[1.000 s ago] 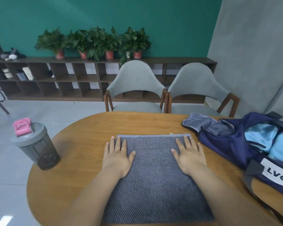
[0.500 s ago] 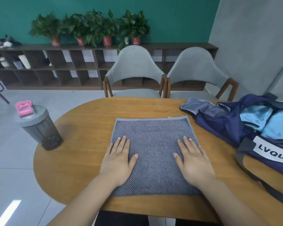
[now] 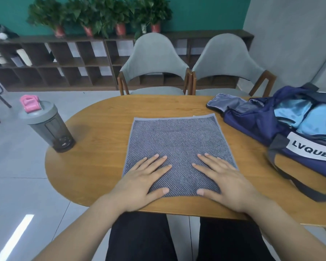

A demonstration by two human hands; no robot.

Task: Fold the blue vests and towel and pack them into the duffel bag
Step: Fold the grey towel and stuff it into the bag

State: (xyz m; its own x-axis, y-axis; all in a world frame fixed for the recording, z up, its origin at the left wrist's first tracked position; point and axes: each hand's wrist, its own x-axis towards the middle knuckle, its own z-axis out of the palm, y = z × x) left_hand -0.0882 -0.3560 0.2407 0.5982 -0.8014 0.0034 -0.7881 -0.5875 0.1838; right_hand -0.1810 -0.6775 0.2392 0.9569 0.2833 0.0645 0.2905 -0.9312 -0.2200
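Grey towel (image 3: 177, 146) lies flat at centre of wooden worktop (image 3: 94, 164).
Left hand (image 3: 141, 183) and right hand (image 3: 228, 183) rest palm-down on its near edge, fingers straight and spread, grasping nothing. Open navy duffel bag (image 3: 260, 125) sits right of the towel, light-blue vests (image 3: 309, 119) inside. Shaker bottle (image 3: 47, 127) stands far left.

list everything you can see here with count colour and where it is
towel: 1, grey, spread flat mid-table
duffel bag: 1, navy, open, on the table's right side
vests: count unclear, light blue, inside the duffel bag
table: 1, wooden brown, in front of the person
bottle: 1, grey with pink cap, at the table's left edge
chairs: 2, grey, behind the table
shelf: 1, dark brown, along the teal wall
plants: several, green, on top of the shelf
legs: 2, black trousers, under the table
left hand: 1, flat on the towel's near left
right hand: 1, flat on the towel's near right
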